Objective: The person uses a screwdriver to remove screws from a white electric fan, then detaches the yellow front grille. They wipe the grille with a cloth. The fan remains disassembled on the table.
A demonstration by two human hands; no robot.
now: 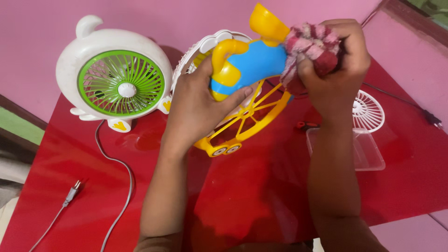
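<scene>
The left hand (198, 100) is closed around the blue and yellow fan (247, 65), fingers wrapped over its blue body and the thumb lying along the underside, just below the curved yellow handle. The fan is lifted off the red bench (261, 191) and tilted, with its yellow front grille (247, 123) hanging down toward the bench and its white back grille showing behind the hand. The right hand (338, 60) is clenched tight on a bunched red and white cloth (310, 49), which presses against the right end of the fan's blue body, just under the yellow funnel-shaped piece at its top.

To the left of the held fan, a white fan with a green grille (116, 84) stands upright on the bench against the pink wall. Its grey cord (122, 186) trails down the bench to a plug (72, 192) lying near the left edge. To the right of the held fan, behind the right wrist, a clear plastic tray (368, 151) lies on the bench with a small white round grille (368, 109) at its far end. A small red and black object beside the tray is too small to tell.
</scene>
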